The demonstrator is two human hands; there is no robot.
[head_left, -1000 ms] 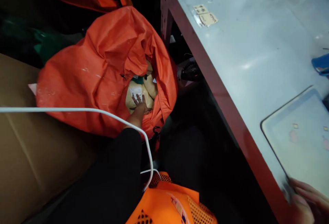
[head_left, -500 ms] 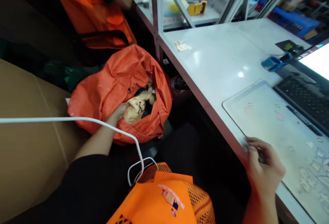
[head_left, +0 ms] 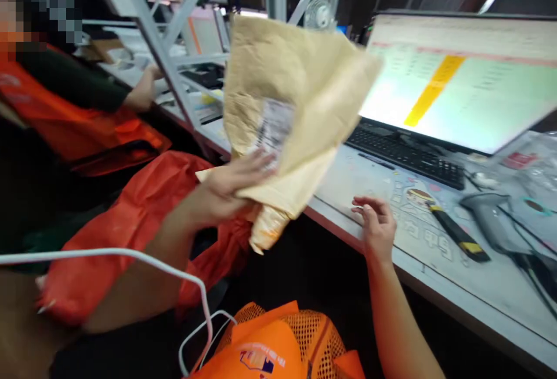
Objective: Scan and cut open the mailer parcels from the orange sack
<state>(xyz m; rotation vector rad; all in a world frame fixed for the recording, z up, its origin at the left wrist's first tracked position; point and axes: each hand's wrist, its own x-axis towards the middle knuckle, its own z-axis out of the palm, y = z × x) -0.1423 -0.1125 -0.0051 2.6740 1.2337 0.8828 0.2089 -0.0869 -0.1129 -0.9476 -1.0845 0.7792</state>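
Raised in front of me is a large brown paper mailer (head_left: 313, 71) with a blurred white label (head_left: 275, 126) on its face. My left hand (head_left: 235, 184) grips it near its lower left part. A crumpled tail with orange marks hangs from its bottom end. Over the front edge of the desk mat (head_left: 335, 184) hovers my right hand (head_left: 376, 225), its fingers loosely bent and apart, with nothing visible in them. Below my left arm, partly hidden by it, lies the red-orange sack (head_left: 143, 193).
On the desk are a monitor (head_left: 456, 77), a black keyboard (head_left: 409, 155), a black-and-yellow utility knife (head_left: 461, 234) and a barcode scanner (head_left: 491, 216). A white cable (head_left: 143, 254) crosses low in front of me. A co-worker's arm (head_left: 141, 89) is beyond the metal frame (head_left: 152, 36).
My left hand has come up out of the sack with the paper mailer. My right hand has shifted left in view, off the mat's edge. The view has turned up and right towards the monitor.
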